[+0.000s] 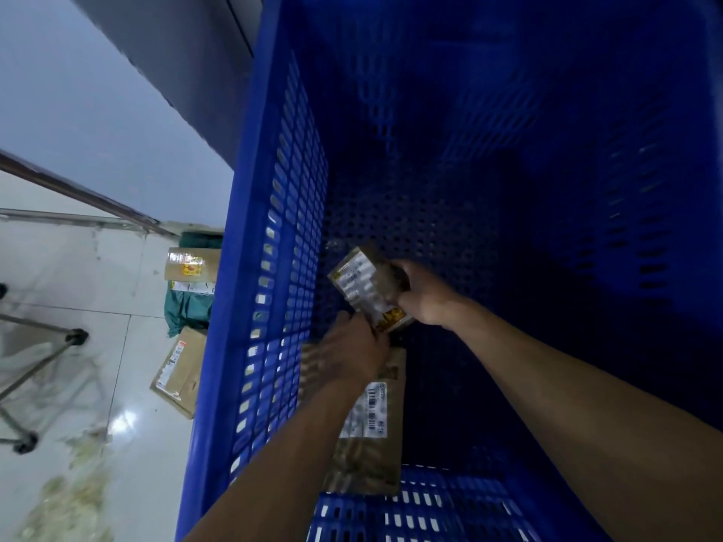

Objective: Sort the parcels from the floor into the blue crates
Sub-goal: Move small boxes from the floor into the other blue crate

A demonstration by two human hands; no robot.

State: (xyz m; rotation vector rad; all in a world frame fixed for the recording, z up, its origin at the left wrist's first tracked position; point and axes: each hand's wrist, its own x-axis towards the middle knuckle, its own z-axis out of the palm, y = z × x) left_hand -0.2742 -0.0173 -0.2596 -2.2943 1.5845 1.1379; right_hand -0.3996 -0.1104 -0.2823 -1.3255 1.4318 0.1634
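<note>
Crate [274,228]: blue, deep, with slotted walls and a perforated bottom; seen from above, it filled most of the view.
Box [364,283]: small brown carton with a white label and a yellow sticker, tilted, low inside the Crate near its left wall; whether it touched the Crate's bottom could not be told.
Right hand [422,295]: reached down inside the Crate, fingers curled round the far right edge of the Box.
Left hand [356,346]: inside the Crate at the near end of the Box, beside the yellow sticker; its fingers were bent onto that end, but blur hid exactly how they gripped.
Parcel [375,424]: flat, brown, with a white barcode label; it lay on the Crate's bottom toward the near wall, partly under the left forearm, just nearer than the Box.
Taped carton [191,267]: on the floor just outside the Crate's left wall, toward the far end.
Green bag [187,311]: outside the Crate's left wall, just beside the taped carton.
Flat carton [180,369]: on the floor against the Crate's left wall, nearer than the green bag.
Stand [76,336]: thin metal legs on black wheels, well left of the Crate.
Floor [129,444]: pale glossy tiles left of the Crate.
</note>
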